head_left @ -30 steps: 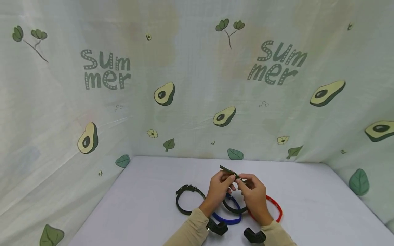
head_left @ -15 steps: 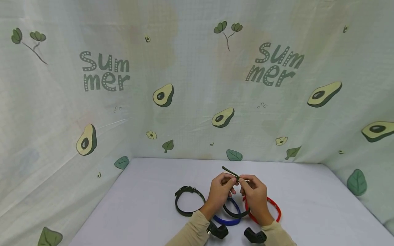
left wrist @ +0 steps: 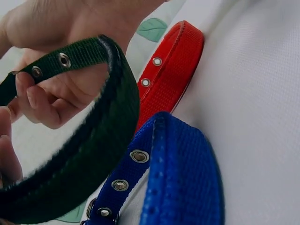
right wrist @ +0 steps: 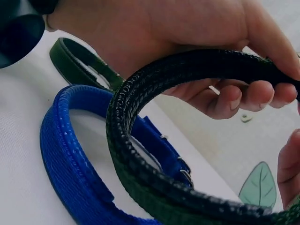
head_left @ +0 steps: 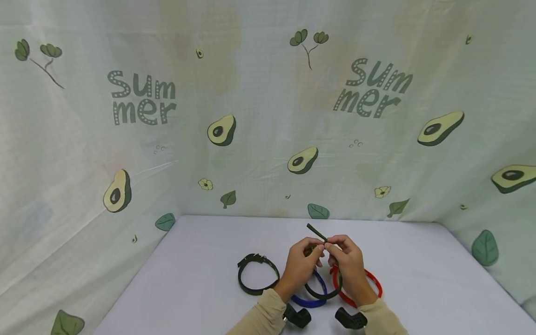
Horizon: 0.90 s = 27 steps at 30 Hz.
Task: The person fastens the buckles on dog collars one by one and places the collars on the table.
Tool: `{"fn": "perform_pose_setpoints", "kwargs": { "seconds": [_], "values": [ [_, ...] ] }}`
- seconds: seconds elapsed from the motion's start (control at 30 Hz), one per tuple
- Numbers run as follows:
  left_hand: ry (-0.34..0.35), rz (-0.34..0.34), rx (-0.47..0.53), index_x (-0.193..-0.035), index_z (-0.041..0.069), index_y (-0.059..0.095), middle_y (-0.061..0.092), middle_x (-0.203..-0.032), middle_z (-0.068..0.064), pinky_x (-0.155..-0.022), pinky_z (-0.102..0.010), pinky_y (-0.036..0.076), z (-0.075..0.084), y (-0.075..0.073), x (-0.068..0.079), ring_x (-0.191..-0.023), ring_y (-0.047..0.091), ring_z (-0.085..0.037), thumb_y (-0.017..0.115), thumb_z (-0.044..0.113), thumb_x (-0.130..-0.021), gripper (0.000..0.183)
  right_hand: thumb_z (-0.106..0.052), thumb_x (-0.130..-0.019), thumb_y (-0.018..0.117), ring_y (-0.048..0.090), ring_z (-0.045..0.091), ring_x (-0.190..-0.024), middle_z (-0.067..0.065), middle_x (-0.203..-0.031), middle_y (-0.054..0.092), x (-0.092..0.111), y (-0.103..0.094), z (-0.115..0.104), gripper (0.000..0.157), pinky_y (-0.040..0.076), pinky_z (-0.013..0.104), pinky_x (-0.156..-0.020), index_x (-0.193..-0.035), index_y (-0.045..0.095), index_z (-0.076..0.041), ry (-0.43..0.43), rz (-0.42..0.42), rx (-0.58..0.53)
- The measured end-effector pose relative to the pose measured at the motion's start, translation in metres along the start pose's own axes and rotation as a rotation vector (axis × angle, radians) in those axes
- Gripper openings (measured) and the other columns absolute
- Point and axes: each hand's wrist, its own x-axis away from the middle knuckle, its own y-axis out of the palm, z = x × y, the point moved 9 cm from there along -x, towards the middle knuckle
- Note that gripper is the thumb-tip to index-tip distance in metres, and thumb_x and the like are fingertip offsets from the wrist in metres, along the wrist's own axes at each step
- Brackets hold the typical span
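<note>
My left hand (head_left: 299,265) and right hand (head_left: 348,265) meet above the table, both pinching a dark green dog collar (head_left: 317,232). Its free strap end sticks up beyond the fingertips, while the loop hangs below between the wrists. In the left wrist view, metal eyelets show in the collar (left wrist: 93,145) near the right hand's fingers (left wrist: 42,105). The right wrist view shows the left hand (right wrist: 187,42) holding the collar's padded band (right wrist: 140,161). The fingers largely hide the buckle area. Under the hands lies a blue collar (head_left: 309,303), with a red collar (head_left: 374,281) to its right.
Another dark green collar (head_left: 243,282), buckled into a ring, lies left of my left forearm. All rest on a white tabletop (head_left: 201,270). A printed cloth (head_left: 259,93) hangs behind and at the sides. Each wrist carries a black camera, such as the left one (head_left: 297,316).
The collar's strap end has shifted slightly right, and its loop now hangs a little farther right. Both hands have moved slightly right and keep their pinch.
</note>
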Motion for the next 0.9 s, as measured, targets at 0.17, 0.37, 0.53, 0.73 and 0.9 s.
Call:
{"fn": "perform_pose_setpoints", "kwargs": {
  "seconds": [0.17,0.37,0.53,0.73,0.9],
  "values": [
    [0.003,-0.011,-0.035,-0.107,0.016,0.071,0.063,-0.082,0.004,-0.057,-0.023,0.051,0.000,0.000,0.002,-0.061,0.062,-0.007,0.066,0.025,-0.098,0.014,-0.001,-0.094,0.066,0.047,0.014,-0.051,0.006,-0.082,0.066,-0.001,-0.002,0.004,0.016,0.045,0.028,-0.045,-0.104,0.058,0.009,0.005,0.067,0.004],
    [0.025,-0.001,-0.056,-0.113,0.018,0.071,0.062,-0.078,0.003,-0.055,-0.021,0.048,0.002,0.001,0.002,-0.059,0.061,-0.007,0.067,0.026,-0.098,0.018,0.000,-0.095,0.063,0.047,0.013,-0.051,0.004,-0.073,0.063,-0.002,-0.005,0.013,0.010,0.044,0.025,-0.046,-0.102,0.059,0.006,0.062,0.121,-0.130],
    [0.086,0.004,-0.108,-0.119,0.016,0.071,0.064,-0.073,-0.010,-0.054,-0.021,0.048,0.005,0.004,0.003,-0.057,0.058,-0.004,0.066,0.023,-0.099,0.022,-0.005,-0.097,0.060,0.047,0.013,-0.052,0.003,-0.071,0.059,-0.001,-0.009,0.020,0.003,0.046,0.025,-0.049,-0.097,0.062,-0.002,0.133,0.151,-0.217],
    [0.165,0.024,-0.138,-0.121,0.011,0.072,0.068,-0.082,0.000,-0.052,-0.022,0.051,0.010,0.005,0.005,-0.054,0.055,-0.001,0.066,0.017,-0.099,0.025,-0.004,-0.097,0.060,0.047,0.013,-0.052,0.003,-0.072,0.059,-0.001,-0.009,0.024,0.007,0.046,0.025,-0.050,-0.092,0.063,-0.008,0.178,0.153,-0.289],
    [0.200,0.011,-0.149,-0.122,0.009,0.072,0.072,-0.105,-0.003,-0.053,-0.022,0.052,0.015,0.007,0.007,-0.057,0.055,0.000,0.065,0.015,-0.099,0.025,-0.004,-0.098,0.059,0.046,0.012,-0.053,0.003,-0.078,0.066,-0.001,-0.009,0.026,0.010,0.044,0.025,-0.050,-0.091,0.063,-0.009,0.205,0.143,-0.354]
  ]
}}
